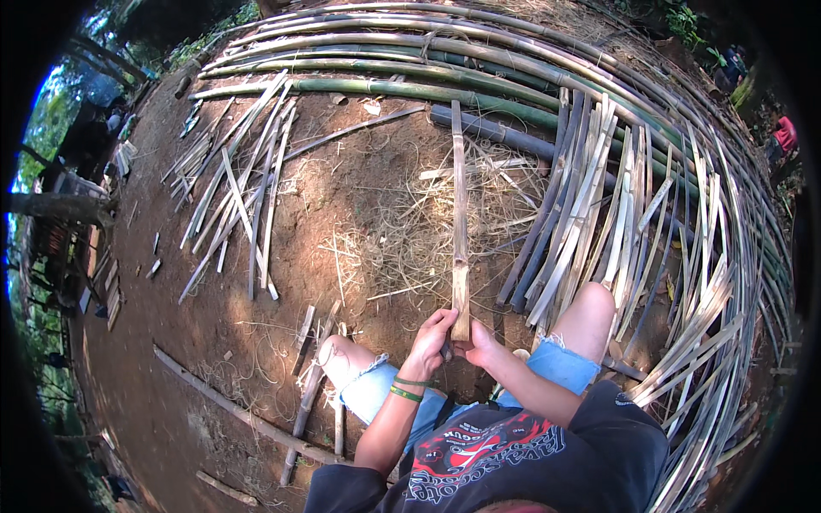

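A long, flat bamboo strip (459,222) points away from me, its near end between my hands and its far end beside the dark pole. My left hand (428,346) is closed at the strip's left edge, fingers curled against it. Closed around the near end from the right is my right hand (483,346), its fingers partly hidden under the strip. Something small and dark shows below the strip between the hands; its kind is unclear. Beyond them, thin curly bamboo shavings (402,231) cover the soil under and around the strip.
Long bamboo poles (385,85) lie across the far side and curve down the right. Split strips (590,205) lean close to my right knee; more strips (244,192) lie scattered at the far left. Wooden poles (231,402) lie on the ground at the near left.
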`<state>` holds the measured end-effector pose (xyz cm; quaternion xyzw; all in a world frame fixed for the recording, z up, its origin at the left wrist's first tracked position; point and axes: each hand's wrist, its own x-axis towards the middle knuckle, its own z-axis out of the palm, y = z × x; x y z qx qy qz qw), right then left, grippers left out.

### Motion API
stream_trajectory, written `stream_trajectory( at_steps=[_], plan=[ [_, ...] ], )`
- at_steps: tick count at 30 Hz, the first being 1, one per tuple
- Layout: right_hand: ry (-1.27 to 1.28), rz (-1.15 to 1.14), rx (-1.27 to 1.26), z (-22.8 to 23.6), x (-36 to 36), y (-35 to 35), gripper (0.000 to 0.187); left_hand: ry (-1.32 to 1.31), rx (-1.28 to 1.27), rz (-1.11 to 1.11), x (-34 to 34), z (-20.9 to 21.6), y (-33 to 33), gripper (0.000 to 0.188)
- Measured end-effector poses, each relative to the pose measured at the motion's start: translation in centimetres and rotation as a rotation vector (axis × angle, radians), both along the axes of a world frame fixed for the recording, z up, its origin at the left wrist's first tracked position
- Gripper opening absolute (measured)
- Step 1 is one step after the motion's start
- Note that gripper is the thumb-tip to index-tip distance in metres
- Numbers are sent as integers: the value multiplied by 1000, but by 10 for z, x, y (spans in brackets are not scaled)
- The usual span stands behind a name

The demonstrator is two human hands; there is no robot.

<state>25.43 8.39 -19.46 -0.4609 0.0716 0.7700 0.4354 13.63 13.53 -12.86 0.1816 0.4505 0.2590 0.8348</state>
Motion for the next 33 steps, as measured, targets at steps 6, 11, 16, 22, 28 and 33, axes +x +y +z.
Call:
stream_trajectory(
  at_steps=[6, 11, 16, 22, 28, 33],
  plan=[
    [172, 10, 19, 1, -3, 6, 31, 60, 19, -17, 6, 3, 2, 16],
    [156, 92, 34, -19, -5, 17, 36, 134, 38, -13, -6, 0, 2, 18],
    [208, 92, 200, 28, -5, 17, 40, 179, 123, -100, -2, 15, -1, 22],
    [230, 125, 39, -40, 24, 26, 42, 224, 217, -103, 9, -2, -4, 25],
    [234, 273, 192, 20, 24, 30, 33, 475, 352, -127, -22, 20, -9, 32],
    [2, 240, -38, 58, 27, 23, 29, 576, 448, -18, -49, 37, 7, 47]
  ],
)
